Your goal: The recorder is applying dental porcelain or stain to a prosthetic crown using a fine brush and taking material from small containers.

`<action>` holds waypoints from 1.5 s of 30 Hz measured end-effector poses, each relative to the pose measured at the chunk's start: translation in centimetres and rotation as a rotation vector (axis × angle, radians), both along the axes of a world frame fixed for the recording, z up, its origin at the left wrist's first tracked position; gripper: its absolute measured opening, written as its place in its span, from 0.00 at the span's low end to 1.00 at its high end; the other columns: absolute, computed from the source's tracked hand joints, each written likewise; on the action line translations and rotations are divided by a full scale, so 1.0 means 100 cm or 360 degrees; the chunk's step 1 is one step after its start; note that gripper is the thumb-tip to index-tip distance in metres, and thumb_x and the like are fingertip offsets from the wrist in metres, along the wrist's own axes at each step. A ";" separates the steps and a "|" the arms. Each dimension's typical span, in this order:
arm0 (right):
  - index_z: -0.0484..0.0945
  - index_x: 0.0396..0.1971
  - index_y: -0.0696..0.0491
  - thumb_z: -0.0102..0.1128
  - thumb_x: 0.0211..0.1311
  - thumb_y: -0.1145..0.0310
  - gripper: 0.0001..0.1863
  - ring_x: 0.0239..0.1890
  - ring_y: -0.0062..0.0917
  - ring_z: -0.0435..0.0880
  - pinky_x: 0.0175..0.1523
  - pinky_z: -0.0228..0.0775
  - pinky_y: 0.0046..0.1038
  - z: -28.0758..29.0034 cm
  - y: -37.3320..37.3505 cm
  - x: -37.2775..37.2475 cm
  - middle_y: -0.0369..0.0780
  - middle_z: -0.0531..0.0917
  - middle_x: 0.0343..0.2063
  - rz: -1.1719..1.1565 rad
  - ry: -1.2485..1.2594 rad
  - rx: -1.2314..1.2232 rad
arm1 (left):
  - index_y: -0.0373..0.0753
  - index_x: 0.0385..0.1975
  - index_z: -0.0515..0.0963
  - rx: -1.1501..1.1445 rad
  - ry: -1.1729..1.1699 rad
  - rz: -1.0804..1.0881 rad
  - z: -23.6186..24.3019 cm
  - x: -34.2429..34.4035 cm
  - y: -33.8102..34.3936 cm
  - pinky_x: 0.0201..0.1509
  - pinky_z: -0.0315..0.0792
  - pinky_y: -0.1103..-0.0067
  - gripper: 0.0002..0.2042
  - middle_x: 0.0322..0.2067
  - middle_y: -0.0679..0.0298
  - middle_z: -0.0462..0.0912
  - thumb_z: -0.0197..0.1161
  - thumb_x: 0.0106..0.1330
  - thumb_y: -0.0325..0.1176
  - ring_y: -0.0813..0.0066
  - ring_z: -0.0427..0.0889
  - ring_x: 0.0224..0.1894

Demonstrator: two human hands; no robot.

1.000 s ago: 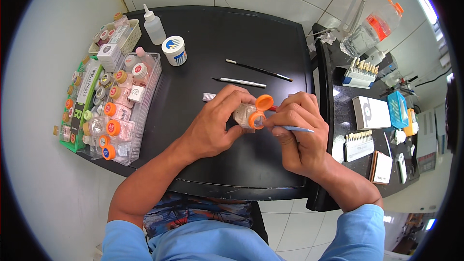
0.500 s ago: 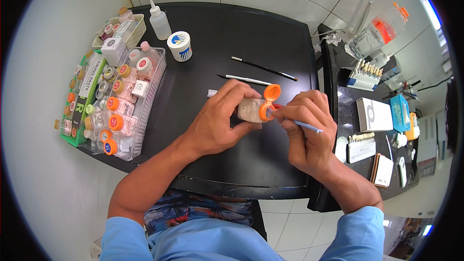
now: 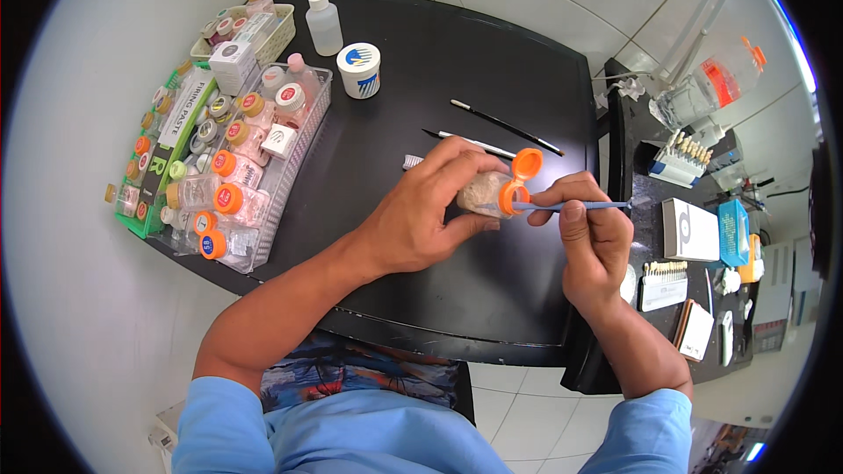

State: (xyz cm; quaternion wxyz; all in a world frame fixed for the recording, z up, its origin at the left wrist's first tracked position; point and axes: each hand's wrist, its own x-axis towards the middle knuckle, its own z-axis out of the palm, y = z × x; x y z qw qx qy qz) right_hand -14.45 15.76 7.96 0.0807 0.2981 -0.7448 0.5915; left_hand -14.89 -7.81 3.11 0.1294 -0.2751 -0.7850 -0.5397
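My left hand (image 3: 420, 211) is closed around a small clear jar (image 3: 479, 192) of pale, sand-coloured powder. The jar lies tilted on its side above the black table, its mouth facing right. Its orange flip cap (image 3: 527, 163) stands raised above the orange collar. In my right hand (image 3: 594, 241) a thin blue stick-like tool (image 3: 584, 205) is pinched between thumb and fingers, nearly level. The tool's left end is at the jar's mouth; how far it goes inside I cannot make out. Beyond my left hand lie a white-handled fine-tipped tool (image 3: 474, 144) and a slim black brush (image 3: 505, 126).
Baskets of capped jars, one a grey basket (image 3: 290, 183), line the table's left side. A dropper bottle (image 3: 325, 28) and a white tub (image 3: 359, 72) stand at the back. On the right counter are shade guides (image 3: 663, 286), a white box (image 3: 689, 230) and a blue basket (image 3: 732, 233).
The blue tool has swung from slanting down-right to nearly level, its left end now at the jar's mouth. My right-hand fingers have shifted along it. The whole view has moved slightly.
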 end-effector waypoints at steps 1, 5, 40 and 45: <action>0.85 0.43 0.63 0.55 0.82 0.72 0.12 0.37 0.26 0.86 0.44 0.77 0.27 0.001 0.000 0.000 0.45 0.85 0.36 0.0008 -0.0003 0.0000 | 0.38 0.62 0.79 0.0070 -0.0102 -0.0087 -0.001 0.001 0.002 0.54 0.82 0.69 0.28 0.55 0.56 0.78 0.80 0.61 0.27 0.61 0.84 0.57; 0.85 0.43 0.64 0.54 0.82 0.73 0.12 0.37 0.27 0.86 0.45 0.77 0.26 0.006 0.001 -0.001 0.46 0.85 0.37 -0.0157 0.0120 0.0159 | 0.38 0.72 0.74 0.0164 -0.0330 -0.0262 -0.002 0.004 0.000 0.61 0.79 0.70 0.33 0.60 0.56 0.73 0.76 0.64 0.26 0.62 0.81 0.59; 0.87 0.43 0.58 0.59 0.79 0.71 0.09 0.38 0.30 0.81 0.45 0.73 0.31 0.008 -0.006 -0.003 0.41 0.88 0.35 -0.0080 0.0492 0.0371 | 0.38 0.61 0.69 0.0248 -0.0555 -0.0151 0.002 -0.001 -0.001 0.42 0.81 0.81 0.28 0.42 0.64 0.84 0.77 0.65 0.25 0.82 0.85 0.42; 0.87 0.42 0.59 0.57 0.81 0.68 0.12 0.38 0.29 0.80 0.44 0.72 0.30 0.007 0.001 -0.006 0.41 0.88 0.33 0.0116 0.0370 0.0276 | 0.36 0.59 0.70 0.0062 -0.0345 -0.0158 0.002 -0.001 -0.001 0.45 0.81 0.78 0.27 0.46 0.61 0.84 0.78 0.63 0.26 0.78 0.86 0.46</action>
